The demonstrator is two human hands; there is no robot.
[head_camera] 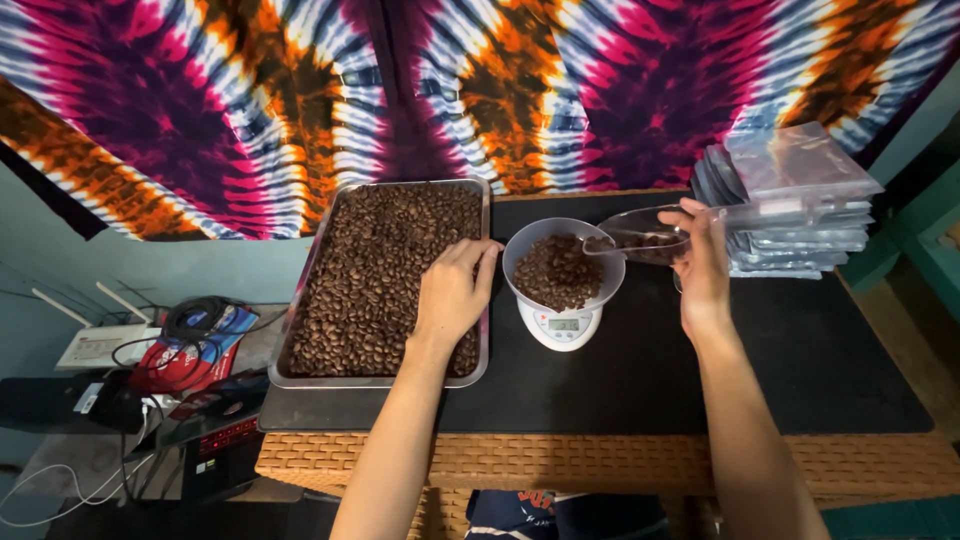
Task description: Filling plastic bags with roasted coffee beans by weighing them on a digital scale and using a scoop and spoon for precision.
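We are weighing out coffee beans. The bowl sits on a small white digital scale on the black mat, about half filled with beans. Our right hand grips the handle of a clear plastic scoop, fingers wrapped around it, with the scoop's mouth at the bowl's right rim and a few beans still inside. Our left hand rests on the right edge of the metal tray, fingers curled loosely down into the beans; we cannot tell whether it pinches any.

As we judge it, the step in hand is topping the bowl up to weight. The next move calls for a slow tilt of the scoop and an eye on the display, adding or taking out a few beans by hand.

By count: one tray, one bowl, one scale, one scoop. A stack of clear pouches lies at the right rear; its number is too hard to tell. A tie-dye cloth hangs behind, and cables and gadgets lie at the left.
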